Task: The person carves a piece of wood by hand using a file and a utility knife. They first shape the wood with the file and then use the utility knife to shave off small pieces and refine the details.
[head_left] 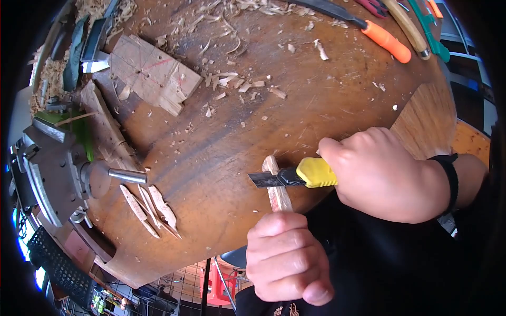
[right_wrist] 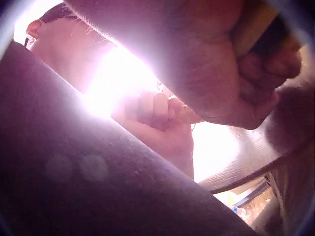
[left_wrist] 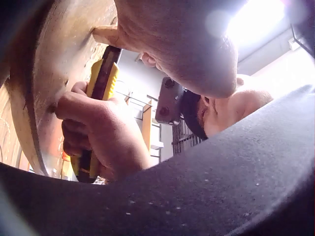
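Observation:
In the head view my left hand (head_left: 287,258) grips the lower end of a slim wood piece (head_left: 278,198), whose far end points away over the table's near edge. My right hand (head_left: 387,171) holds a yellow utility knife (head_left: 317,173), fingers curled round its handle. The dark blade (head_left: 263,180) lies across the wood piece, a short way below its far tip. From the left wrist view, the knife (left_wrist: 102,78) stands in the right hand's (left_wrist: 106,128) grip, close to the wood piece (left_wrist: 106,35). Glare washes out much of the right wrist view.
Thin wood slivers (head_left: 140,209) lie left on the wooden table (head_left: 221,158), near a metal vise (head_left: 58,174). A marked wood block (head_left: 153,71) sits farther back among shavings. An orange-handled tool (head_left: 387,42) lies at the far right, beside a wooden handle (head_left: 406,26).

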Demonstrator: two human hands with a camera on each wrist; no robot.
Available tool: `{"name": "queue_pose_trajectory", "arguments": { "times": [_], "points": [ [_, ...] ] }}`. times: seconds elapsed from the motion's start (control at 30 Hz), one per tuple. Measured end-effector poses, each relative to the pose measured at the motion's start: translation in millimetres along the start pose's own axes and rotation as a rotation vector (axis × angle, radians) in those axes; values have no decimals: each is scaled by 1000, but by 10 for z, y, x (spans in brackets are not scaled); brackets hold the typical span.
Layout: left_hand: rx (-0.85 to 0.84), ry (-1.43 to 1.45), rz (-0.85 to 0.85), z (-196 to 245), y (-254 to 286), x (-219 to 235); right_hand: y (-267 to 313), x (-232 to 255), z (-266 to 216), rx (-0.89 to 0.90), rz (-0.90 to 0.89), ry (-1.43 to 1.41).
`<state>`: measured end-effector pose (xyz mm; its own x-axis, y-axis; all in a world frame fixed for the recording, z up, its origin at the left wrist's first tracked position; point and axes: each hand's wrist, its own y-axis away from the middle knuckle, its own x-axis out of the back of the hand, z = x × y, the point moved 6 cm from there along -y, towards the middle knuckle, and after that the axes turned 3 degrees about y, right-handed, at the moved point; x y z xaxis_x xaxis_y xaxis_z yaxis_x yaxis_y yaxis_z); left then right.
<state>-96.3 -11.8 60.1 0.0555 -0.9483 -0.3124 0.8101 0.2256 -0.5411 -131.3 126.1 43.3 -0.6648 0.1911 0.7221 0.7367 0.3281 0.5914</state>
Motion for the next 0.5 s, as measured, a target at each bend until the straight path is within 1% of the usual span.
{"name": "queue_pose_trajectory", "arguments": {
  "times": [0.03, 0.13, 0.2, 0.27, 0.4, 0.47, 0.5],
  "points": [
    [-10, 3, -9, -17, 16, -16, 7, -20, 4, 6, 20, -8],
    [-69, -52, 34, 3, 34, -24, 56, -29, 0, 18, 75, -13],
    [-75, -58, 35, 0, 38, -36, 94, -26, -20, 20, 100, -10],
    [-73, -59, 50, -2, 53, -17, 125, 23, -64, 41, 153, 58],
    [-57, -56, 33, 4, 11, 8, 169, 35, -50, 13, 127, 10],
    [-7, -1, 72, -12, -6, 63, 226, 35, 11, -31, 38, -21],
    [-5, -1, 78, -5, -16, 59, 240, 43, 22, -31, 34, -18]
  ]
}}
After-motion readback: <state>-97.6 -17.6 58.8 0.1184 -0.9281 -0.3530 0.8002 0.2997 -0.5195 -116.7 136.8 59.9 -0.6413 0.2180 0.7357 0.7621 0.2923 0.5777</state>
